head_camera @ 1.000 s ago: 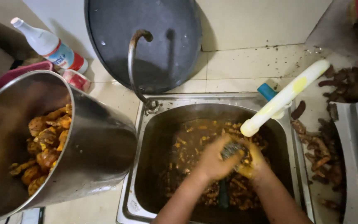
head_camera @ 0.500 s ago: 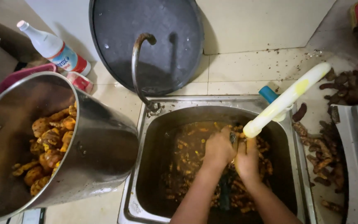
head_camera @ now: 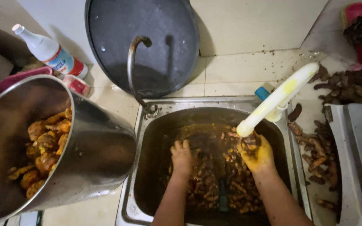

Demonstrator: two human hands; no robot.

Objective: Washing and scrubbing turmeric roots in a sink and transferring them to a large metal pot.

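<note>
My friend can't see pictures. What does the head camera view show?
Two hands, left hand and right hand, reach into roots in a sink of brown water, under a white tap. A steel pot holding washed roots stands left.

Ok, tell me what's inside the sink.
The sink holds murky brown water and many knobbly orange-brown roots. The left hand rests among them; the right hand grips one. The sink's bottom is hidden.

Browns, yellows and steel grey

The roots [head_camera: 214, 184] in the grey sink [head_camera: 156, 125] are muddy brown with orange patches; the right hand [head_camera: 256, 155] is stained yellow, the left hand [head_camera: 182, 157] brownish. The tap [head_camera: 277, 99] is white, smeared yellow. The pot [head_camera: 93, 146] is silver, its roots orange-yellow. The pan [head_camera: 147, 42] is black, the tiles [head_camera: 239, 71] cream.
</note>
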